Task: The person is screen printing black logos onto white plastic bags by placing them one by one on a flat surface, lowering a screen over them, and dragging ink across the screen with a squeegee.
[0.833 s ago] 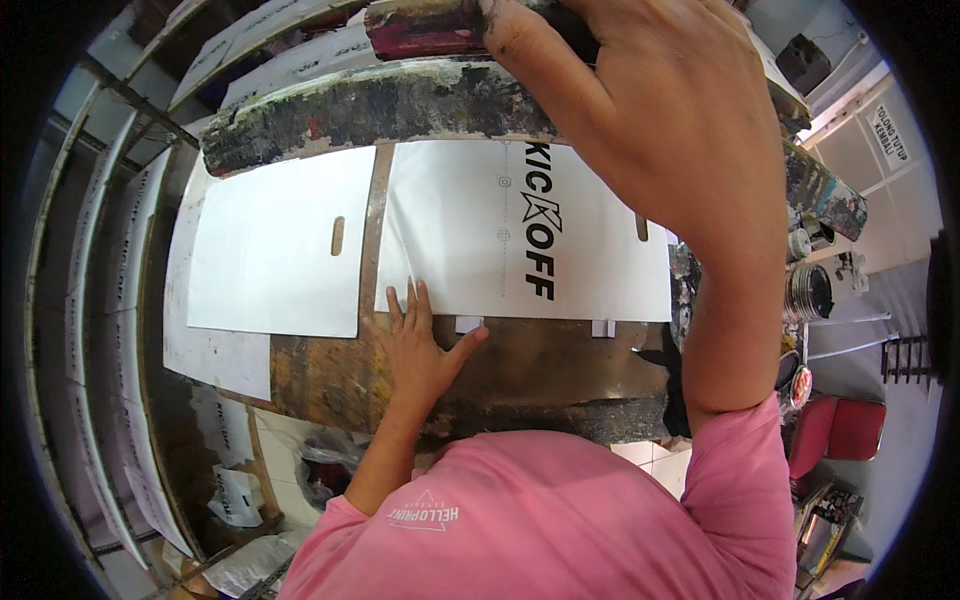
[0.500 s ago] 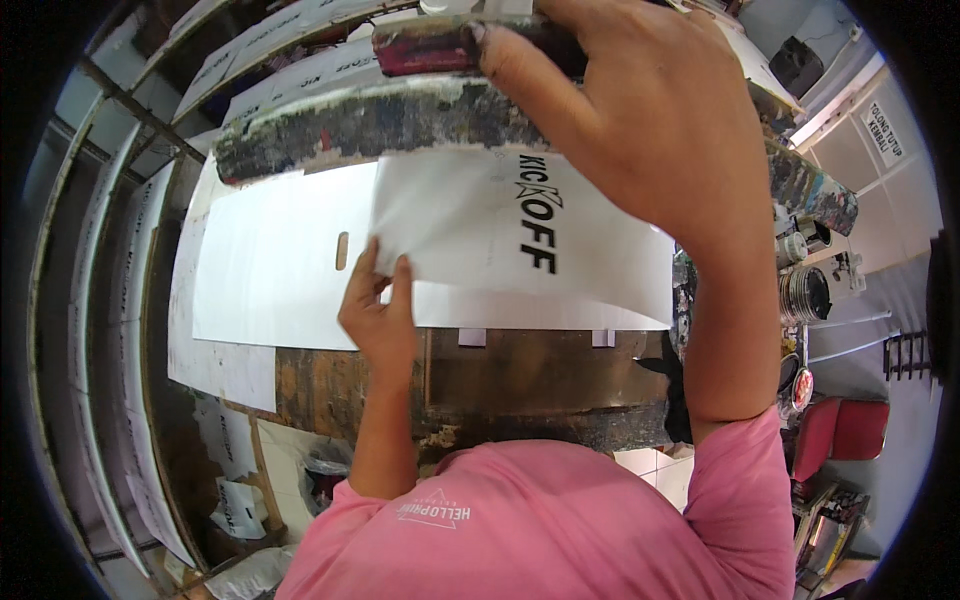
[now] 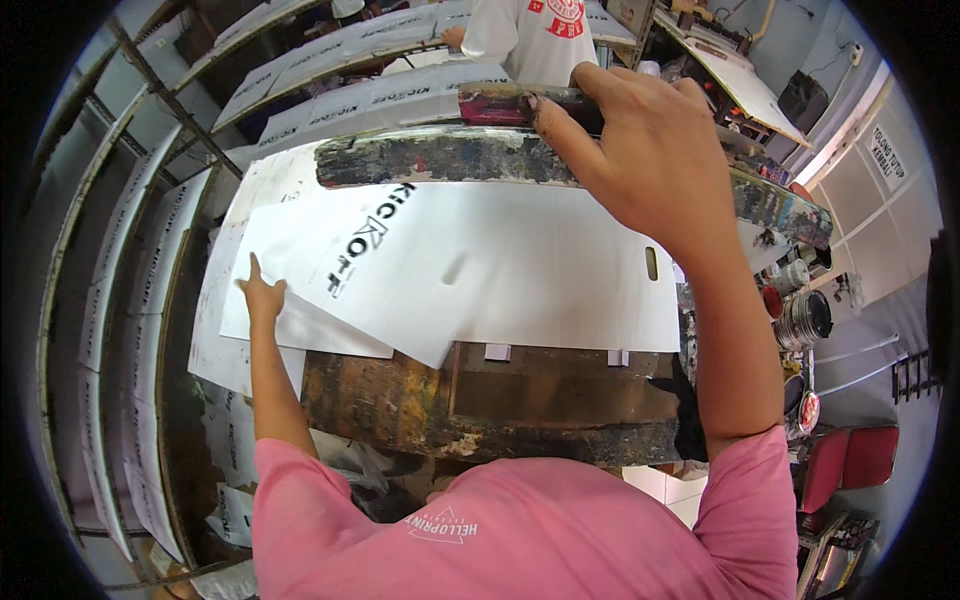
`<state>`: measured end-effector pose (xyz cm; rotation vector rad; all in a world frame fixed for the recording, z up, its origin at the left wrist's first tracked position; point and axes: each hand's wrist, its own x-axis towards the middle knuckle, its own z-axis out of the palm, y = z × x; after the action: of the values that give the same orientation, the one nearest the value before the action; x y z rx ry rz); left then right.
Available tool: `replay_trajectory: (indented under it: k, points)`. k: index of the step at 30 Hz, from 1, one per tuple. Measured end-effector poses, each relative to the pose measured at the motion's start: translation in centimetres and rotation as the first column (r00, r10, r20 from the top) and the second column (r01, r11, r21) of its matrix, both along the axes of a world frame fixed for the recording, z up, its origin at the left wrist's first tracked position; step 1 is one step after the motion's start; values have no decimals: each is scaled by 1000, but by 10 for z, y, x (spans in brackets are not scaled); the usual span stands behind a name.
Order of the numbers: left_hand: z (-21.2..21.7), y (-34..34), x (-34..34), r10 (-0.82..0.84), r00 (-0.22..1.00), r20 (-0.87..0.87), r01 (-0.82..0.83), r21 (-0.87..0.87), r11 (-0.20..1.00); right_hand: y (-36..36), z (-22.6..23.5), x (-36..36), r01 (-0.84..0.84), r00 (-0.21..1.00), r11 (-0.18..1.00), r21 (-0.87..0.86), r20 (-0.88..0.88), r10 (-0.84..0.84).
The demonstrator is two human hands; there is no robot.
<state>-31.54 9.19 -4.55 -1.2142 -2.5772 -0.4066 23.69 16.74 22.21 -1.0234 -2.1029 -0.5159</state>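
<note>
Stained worktop [image 3: 375,395]: stacking step, apparently. Left hand [image 3: 265,298] at printed bag [image 3: 395,275], grip unclear; my right hand [image 3: 645,150] clasps bar [image 3: 490,105]. Alignment called for.

I note the right hand [image 3: 640,140], upper right of centre, gripping a paint-stained bar [image 3: 492,106] above a crusted beam [image 3: 430,157]. The left hand [image 3: 264,298], at frame left, is by a skewed printed white bag [image 3: 395,290]; its grip cannot be determined. Right of centre, a blank slotted bag [image 3: 565,270] lies flat.
</note>
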Motion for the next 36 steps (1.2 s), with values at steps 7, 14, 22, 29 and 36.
replay_trajectory:
  k: [7,14,22,29,36]
  points:
    - [100,-51,218,-836,-63,545,131,835,534,-38,-24,1,126,989,975,-184,102,-109]
    - [47,-109,295,-525,248,814,254,468,846,-104,-156,40,-15,938,833,-553,281,203]
    - [-60,-128,281,-535,758,372,473,250,845,-135,-244,36,-45,965,692,-721,147,216]
    - [-59,-129,280,-519,745,420,498,167,851,-58,-287,27,-51,967,786,-616,168,194]
    - [-60,-129,276,-526,750,401,508,160,847,112,-299,4,-56,971,864,-500,174,163]
